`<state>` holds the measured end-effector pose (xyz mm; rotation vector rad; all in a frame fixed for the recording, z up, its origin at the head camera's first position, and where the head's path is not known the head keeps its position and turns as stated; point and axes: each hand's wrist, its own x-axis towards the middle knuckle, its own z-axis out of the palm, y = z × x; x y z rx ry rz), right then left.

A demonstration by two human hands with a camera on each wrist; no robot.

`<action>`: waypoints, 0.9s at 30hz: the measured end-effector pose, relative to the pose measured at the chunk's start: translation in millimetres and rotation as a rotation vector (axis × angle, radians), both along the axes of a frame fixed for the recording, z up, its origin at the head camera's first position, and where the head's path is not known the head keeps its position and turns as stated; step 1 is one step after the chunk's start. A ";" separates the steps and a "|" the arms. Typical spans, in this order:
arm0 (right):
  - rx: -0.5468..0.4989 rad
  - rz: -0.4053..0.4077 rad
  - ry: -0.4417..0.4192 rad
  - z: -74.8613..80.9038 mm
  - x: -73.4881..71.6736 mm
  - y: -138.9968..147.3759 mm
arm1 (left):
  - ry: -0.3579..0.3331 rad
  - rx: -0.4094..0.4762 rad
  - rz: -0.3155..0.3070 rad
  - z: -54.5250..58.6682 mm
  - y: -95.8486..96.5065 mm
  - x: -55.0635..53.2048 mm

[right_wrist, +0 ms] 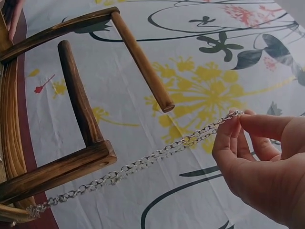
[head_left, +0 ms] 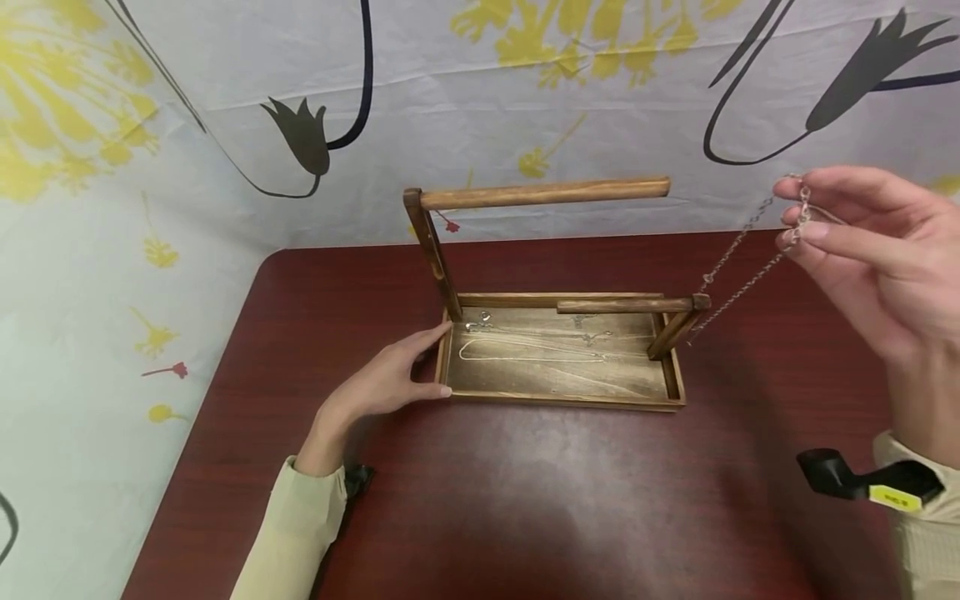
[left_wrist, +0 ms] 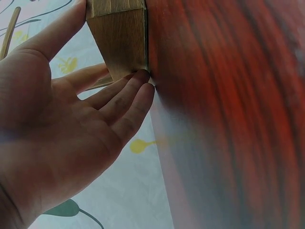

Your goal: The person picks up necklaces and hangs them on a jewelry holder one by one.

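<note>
My right hand (head_left: pixel 892 242) pinches a silver chain necklace (right_wrist: pixel 128 168) between thumb and fingers, raised at the right. In the head view two strands of the chain slant down from it toward the shorter arm of a wooden jewelry stand (head_left: pixel 555 402). My left hand (head_left: pixel 386 375) grips the left end of the stand's tray, thumb at the front corner and fingers at the back. Seen from the left wrist, the fingertips (left_wrist: pixel 143 78) reach its lower edge. Thin necklaces (head_left: pixel 532 358) lie inside the tray, along with a small pendant (head_left: pixel 486 317).
A tall post on the left carries a long upper bar (head_left: pixel 547 194); a lower bar (head_left: pixel 630 307) juts from the shorter right post. The stand sits on a dark red table (head_left: pixel 525 500). Behind hangs a white cloth (head_left: pixel 420 133) with flower prints.
</note>
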<state>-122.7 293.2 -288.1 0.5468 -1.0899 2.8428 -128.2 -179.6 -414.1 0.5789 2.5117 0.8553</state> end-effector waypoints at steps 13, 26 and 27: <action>0.003 0.006 -0.110 10.5 -14.7 -9.8 | 0.000 -0.006 0.002 1.7 1.9 -0.3; -0.010 0.066 -0.152 11.4 -32.2 -24.4 | 0.001 -0.027 -0.006 1.1 1.8 -0.2; -0.010 0.067 -0.161 11.3 -32.7 -25.0 | 0.002 -0.029 -0.004 1.2 1.7 -0.1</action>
